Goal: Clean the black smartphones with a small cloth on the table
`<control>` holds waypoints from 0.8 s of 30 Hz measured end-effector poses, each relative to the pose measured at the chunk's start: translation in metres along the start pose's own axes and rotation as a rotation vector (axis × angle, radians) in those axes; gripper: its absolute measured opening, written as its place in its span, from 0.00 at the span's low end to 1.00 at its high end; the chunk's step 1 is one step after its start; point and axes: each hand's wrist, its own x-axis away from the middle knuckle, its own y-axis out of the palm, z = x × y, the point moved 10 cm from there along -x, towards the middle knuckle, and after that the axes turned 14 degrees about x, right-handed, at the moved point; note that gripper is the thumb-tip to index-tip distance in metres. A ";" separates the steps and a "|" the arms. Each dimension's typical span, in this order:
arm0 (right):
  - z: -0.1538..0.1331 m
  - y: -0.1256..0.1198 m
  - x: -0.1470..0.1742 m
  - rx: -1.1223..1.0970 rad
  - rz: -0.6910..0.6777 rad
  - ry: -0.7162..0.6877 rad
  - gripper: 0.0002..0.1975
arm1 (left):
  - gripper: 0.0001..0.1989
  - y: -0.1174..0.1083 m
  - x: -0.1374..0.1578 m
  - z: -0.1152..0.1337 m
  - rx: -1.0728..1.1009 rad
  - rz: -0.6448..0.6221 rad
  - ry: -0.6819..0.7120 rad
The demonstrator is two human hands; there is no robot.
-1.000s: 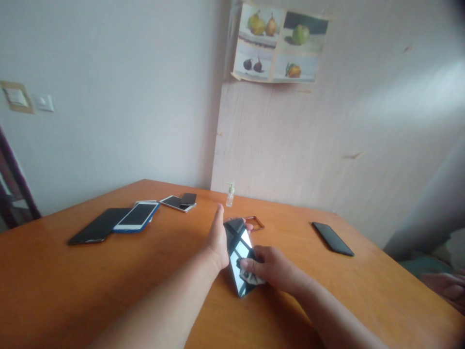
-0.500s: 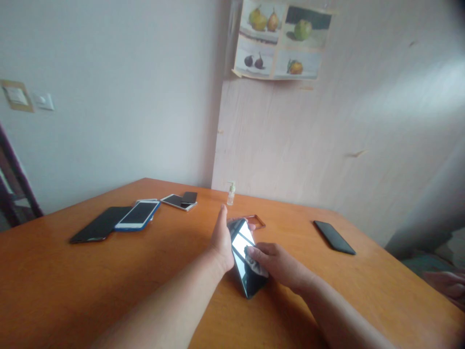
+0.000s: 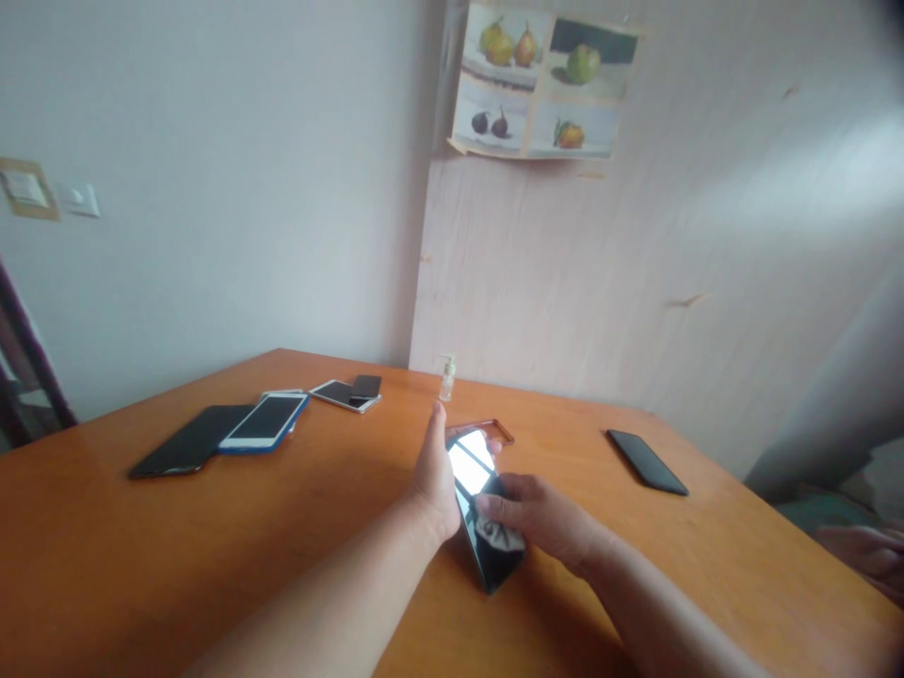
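My left hand [image 3: 436, 476] grips a dark smartphone [image 3: 503, 569] by its left side, thumb pointing up and fingers wrapped behind it. The phone is tilted above the table, its glossy screen facing me and reflecting bright light. In my right hand [image 3: 533, 513] is a bunched grey-white cloth [image 3: 500, 535], pinched by the thumb and fingers and pressed on the lower part of the screen. Beyond the phone lies a brown phone case [image 3: 501, 431], partly hidden by my left hand.
At left on the wooden table [image 3: 339, 556] lie a black tablet [image 3: 190, 443], a blue-edged white device [image 3: 265, 421] and a white phone [image 3: 335, 393] with a small dark device [image 3: 366, 386] on it. A pump bottle [image 3: 446, 379] stands behind; a black phone [image 3: 646, 461] lies right.
The cloth in my right hand has slid a little down the screen. The phone has shifted slightly lower, still in my left hand.
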 end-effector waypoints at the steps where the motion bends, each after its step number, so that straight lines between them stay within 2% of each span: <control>1: 0.000 0.000 0.000 0.006 0.016 0.014 0.28 | 0.31 0.000 0.000 0.000 -0.003 0.000 0.007; 5: 0.002 -0.005 0.000 0.042 0.090 0.056 0.30 | 0.31 0.001 0.002 0.000 -0.024 -0.001 0.022; 11: 0.000 -0.001 0.000 -0.062 0.022 0.006 0.30 | 0.31 0.003 0.004 -0.002 -0.013 -0.009 0.020; 17: -0.002 -0.007 0.001 -0.075 0.141 0.045 0.31 | 0.31 0.004 0.004 -0.007 -0.018 -0.026 0.000; 24: -0.001 0.002 0.004 -0.213 0.007 0.045 0.28 | 0.31 0.002 0.004 -0.006 -0.048 -0.008 -0.001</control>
